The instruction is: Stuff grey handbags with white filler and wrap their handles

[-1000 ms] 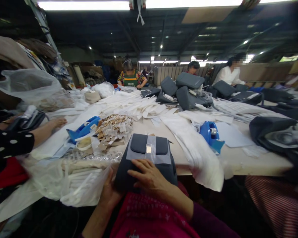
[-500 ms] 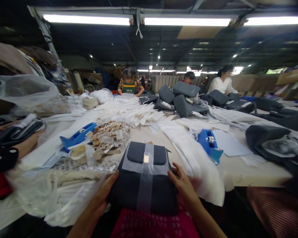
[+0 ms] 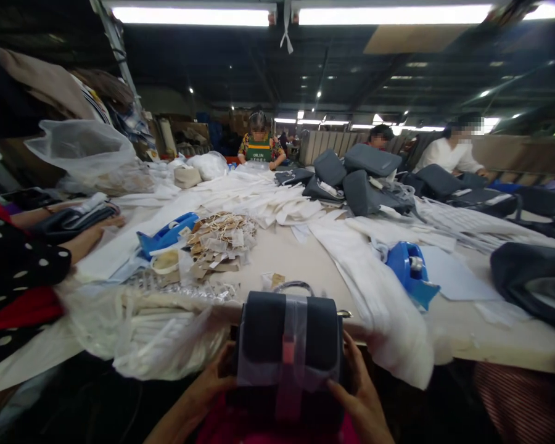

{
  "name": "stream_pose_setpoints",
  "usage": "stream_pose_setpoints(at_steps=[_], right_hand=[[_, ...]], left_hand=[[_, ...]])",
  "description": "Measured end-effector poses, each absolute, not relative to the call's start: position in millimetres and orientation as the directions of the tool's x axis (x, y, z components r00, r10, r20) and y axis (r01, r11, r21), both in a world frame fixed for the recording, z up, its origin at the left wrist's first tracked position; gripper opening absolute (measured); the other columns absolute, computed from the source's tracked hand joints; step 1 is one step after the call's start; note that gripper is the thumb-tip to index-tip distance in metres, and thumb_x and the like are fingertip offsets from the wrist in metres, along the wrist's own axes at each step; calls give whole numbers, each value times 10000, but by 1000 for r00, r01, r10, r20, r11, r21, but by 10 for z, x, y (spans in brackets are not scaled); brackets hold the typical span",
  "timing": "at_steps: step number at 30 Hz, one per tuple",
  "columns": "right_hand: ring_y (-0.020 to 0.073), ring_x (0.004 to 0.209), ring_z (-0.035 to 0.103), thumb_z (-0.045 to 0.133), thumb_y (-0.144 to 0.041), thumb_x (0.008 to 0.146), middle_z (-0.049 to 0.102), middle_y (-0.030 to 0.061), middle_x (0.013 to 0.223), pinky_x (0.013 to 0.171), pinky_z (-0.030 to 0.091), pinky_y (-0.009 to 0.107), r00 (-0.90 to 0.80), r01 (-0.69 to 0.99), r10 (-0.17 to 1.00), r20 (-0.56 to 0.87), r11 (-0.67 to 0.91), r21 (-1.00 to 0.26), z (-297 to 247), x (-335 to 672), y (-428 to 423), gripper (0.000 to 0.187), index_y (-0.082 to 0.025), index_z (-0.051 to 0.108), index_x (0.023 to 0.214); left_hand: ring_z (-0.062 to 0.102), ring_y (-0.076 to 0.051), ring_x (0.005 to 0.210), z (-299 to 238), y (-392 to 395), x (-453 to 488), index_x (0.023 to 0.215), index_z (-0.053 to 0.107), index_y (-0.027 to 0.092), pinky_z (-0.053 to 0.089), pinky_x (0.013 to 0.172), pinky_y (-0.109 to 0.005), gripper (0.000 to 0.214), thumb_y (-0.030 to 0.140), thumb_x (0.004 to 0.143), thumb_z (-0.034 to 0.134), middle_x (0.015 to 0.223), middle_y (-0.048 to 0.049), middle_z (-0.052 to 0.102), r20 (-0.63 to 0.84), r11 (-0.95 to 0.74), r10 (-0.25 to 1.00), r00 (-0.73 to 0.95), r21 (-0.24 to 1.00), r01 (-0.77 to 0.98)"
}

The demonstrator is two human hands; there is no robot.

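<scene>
Close to my body, at the table's near edge, I hold a dark grey handbag (image 3: 263, 330) upright between both hands. A clear strip runs down the middle of its flap, over a shiny clasp, and a pale translucent sheet lies under the flap. My left hand (image 3: 222, 373) grips the bag's left side, its fingertips partly hidden behind it. On the right side my right hand (image 3: 354, 379) closes round the edge, thumb on the front. A thin looped handle or cord (image 3: 296, 285) shows behind the bag's top.
A pile of brown tags (image 3: 224, 240) lies beside a blue tape dispenser (image 3: 166, 234); another blue dispenser (image 3: 409, 271) stands right. White padding (image 3: 365, 296) crosses the table (image 3: 287, 253). Grey bags (image 3: 370, 185) are heaped behind. At left, a co-worker's polka-dot sleeve (image 3: 23, 271) reaches in.
The bag has come lower and nearer my body, tipped so its top shows more, still between both hands. The view has swung left. The left co-worker's arms show more.
</scene>
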State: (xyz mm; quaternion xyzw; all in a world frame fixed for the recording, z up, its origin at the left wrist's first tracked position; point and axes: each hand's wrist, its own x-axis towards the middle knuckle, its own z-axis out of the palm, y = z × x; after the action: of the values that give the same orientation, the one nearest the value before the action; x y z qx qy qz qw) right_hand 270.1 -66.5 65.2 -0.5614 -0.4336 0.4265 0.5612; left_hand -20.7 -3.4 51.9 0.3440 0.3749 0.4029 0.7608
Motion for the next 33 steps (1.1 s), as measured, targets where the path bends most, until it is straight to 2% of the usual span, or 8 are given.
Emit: stream_pose_setpoints(at_steps=[6, 11, 14, 17, 19, 21, 26, 33], right_hand=[[287, 1395, 303, 669, -426, 739, 347, 108, 1507, 1149, 245, 468, 282, 120, 959, -18, -53, -991, 389, 2625, -1028, 841, -225, 279, 1457], [302, 1298, 435, 603, -397, 756, 505, 102, 1363, 1101, 325, 471, 363, 307, 931, 36, -82, -948, 727, 2786, -905, 709, -216, 376, 1403], [291, 1230, 481, 558, -381, 778, 533, 84, 1293, 1085, 338, 472, 403, 522, 890, 213, -32, -852, 1121, 2915, -646, 536, -230, 484, 1287], [262, 1136, 543, 517, -404, 805, 559, 70, 1248, 998, 422, 434, 230, 614, 933, 277, 82, -785, 1400, 2924, -173, 412, -253, 563, 1186], [254, 1074, 579, 524, -403, 784, 601, 71, 1187, 928, 457, 414, 80, 616, 966, 247, 147, -774, 1443, 2839, 226, 407, -255, 594, 1156], [258, 958, 622, 576, -376, 715, 666, 71, 1039, 852, 472, 402, -62, 625, 985, 159, 162, -764, 1393, 2698, 613, 409, -232, 638, 1092], [199, 682, 608, 582, -191, 607, 668, 0, 687, 661, 426, 302, -258, 667, 965, -44, 145, -730, 1214, 2420, 1121, 243, -211, 682, 828], [159, 685, 578, 582, -104, 576, 666, -1, 680, 604, 370, 240, -199, 661, 975, -94, 63, -748, 1328, 2407, 1073, 172, -159, 677, 708]], left_hand=[[508, -326, 1226, 276, -211, -216, 1104, 572, 269, 433, 979, -455, 607, 68, 558, 743, 1224, -61, 616, -337, 510, 840, 426, 756, -409], [507, -333, 1212, 229, -64, -445, 1186, 582, 248, 365, 1034, -489, 715, 100, 507, 751, 1194, -84, 633, -306, 455, 824, 477, 859, -235], [579, -307, 1072, 491, 115, -525, 1068, 641, 213, 394, 997, -468, 523, 125, 557, 706, 1049, -74, 670, -231, 245, 950, 212, 969, -42], [593, -262, 991, 1019, 278, -383, 962, 663, 207, 422, 955, -403, 251, 187, 722, 590, 987, -70, 663, 79, -66, 995, -56, 978, 198], [574, -248, 1033, 1358, 401, -176, 1005, 661, 219, 420, 957, -372, 251, 202, 792, 530, 1040, -74, 655, 263, -266, 964, 47, 920, 289], [555, -238, 1089, 1567, 570, 45, 1089, 650, 226, 401, 987, -362, 315, 191, 808, 514, 1120, -79, 646, 335, -404, 909, 247, 853, 331], [601, -229, 1006, 1536, 984, 367, 1119, 655, 238, 434, 912, -356, 336, 217, 816, 512, 1058, -68, 693, 177, -482, 805, 566, 751, 451], [566, -253, 947, 1437, 1069, 461, 831, 663, 236, 395, 866, -396, 121, 220, 798, 548, 933, -52, 672, 122, -516, 791, 599, 659, 547]])
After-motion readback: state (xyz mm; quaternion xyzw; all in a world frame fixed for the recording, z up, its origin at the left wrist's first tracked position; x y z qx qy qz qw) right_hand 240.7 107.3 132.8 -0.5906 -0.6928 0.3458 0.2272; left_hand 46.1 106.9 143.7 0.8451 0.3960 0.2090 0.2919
